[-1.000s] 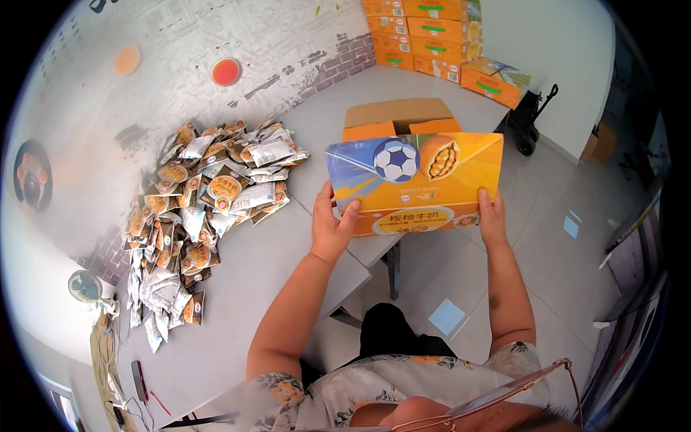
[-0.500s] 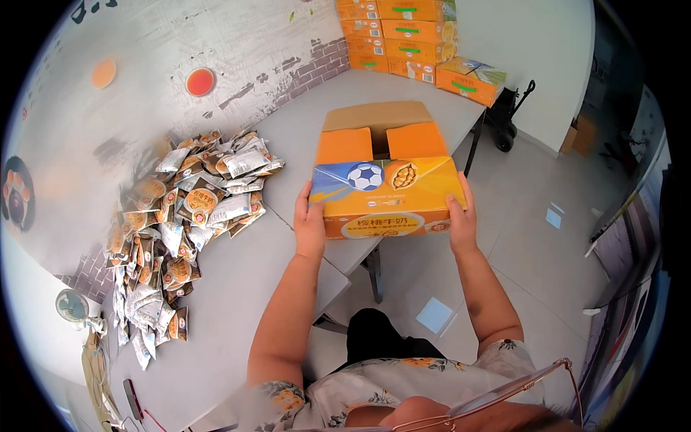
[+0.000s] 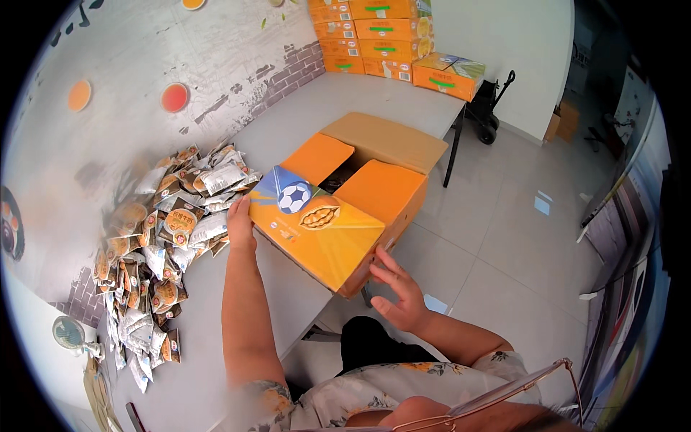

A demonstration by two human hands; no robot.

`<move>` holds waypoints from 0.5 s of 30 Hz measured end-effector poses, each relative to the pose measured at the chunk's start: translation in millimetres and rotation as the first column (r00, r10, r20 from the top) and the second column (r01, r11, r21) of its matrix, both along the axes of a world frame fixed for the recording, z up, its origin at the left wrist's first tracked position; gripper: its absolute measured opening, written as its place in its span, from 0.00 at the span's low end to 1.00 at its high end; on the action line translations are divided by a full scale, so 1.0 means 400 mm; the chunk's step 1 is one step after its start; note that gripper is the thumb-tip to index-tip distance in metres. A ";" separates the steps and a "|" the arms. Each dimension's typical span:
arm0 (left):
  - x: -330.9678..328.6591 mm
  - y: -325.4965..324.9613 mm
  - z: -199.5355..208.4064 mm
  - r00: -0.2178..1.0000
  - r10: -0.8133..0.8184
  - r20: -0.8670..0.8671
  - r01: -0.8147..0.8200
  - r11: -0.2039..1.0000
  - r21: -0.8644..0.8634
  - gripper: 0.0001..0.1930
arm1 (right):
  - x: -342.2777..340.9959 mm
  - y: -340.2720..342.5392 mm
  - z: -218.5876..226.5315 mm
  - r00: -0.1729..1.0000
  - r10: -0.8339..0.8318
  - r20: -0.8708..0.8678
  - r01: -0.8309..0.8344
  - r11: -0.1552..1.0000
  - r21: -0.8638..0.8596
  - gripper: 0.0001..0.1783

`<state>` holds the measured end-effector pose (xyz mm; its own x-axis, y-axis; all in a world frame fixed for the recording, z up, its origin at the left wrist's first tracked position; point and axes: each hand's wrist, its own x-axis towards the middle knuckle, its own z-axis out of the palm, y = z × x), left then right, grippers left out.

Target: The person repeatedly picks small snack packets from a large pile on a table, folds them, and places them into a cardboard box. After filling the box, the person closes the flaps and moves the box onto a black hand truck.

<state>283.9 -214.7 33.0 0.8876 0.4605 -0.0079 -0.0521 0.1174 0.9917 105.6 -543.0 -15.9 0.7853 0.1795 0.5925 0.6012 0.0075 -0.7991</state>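
Observation:
An orange carton (image 3: 338,248) with a soccer ball and a walnut printed on its yellow near flap sits turned at an angle over the table's edge. Its flaps are partly raised, and dark contents show through the gap between them. My left hand (image 3: 241,222) grips the carton's left corner, thumb and fingers closed around the edge. At the near right side, my right hand (image 3: 400,294) has its fingers stretched and apart, fingertips against the carton wall. To the left lies a heap of small brown and white packets (image 3: 173,223).
Orange cartons with green handles (image 3: 385,32) are stacked at the far end of the grey table (image 3: 295,108), with one carton (image 3: 448,75) beside them. A black trolley (image 3: 489,108) stands on the floor behind. A small fan (image 3: 68,331) is at the left.
The carton has swung round clockwise and come nearer, its near flap now slanting. My right hand has moved down and its fingers have loosened from the carton's side; my left hand keeps hold.

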 end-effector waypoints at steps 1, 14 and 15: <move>0.012 0.017 -0.007 1.000 0.000 0.004 0.000 1.000 0.003 0.17 | 0.016 -0.017 -0.029 0.998 0.062 -0.017 -0.061 0.997 0.054 0.22; 0.050 0.019 -0.055 0.983 0.062 0.174 -0.051 0.997 -0.065 0.14 | 0.419 -0.239 0.084 0.885 -0.065 -0.461 0.324 0.797 0.510 0.39; 0.046 0.016 -0.052 0.982 0.061 0.178 -0.046 0.995 -0.087 0.13 | 0.425 -0.231 0.107 0.907 -0.046 -0.419 0.293 0.785 0.546 0.39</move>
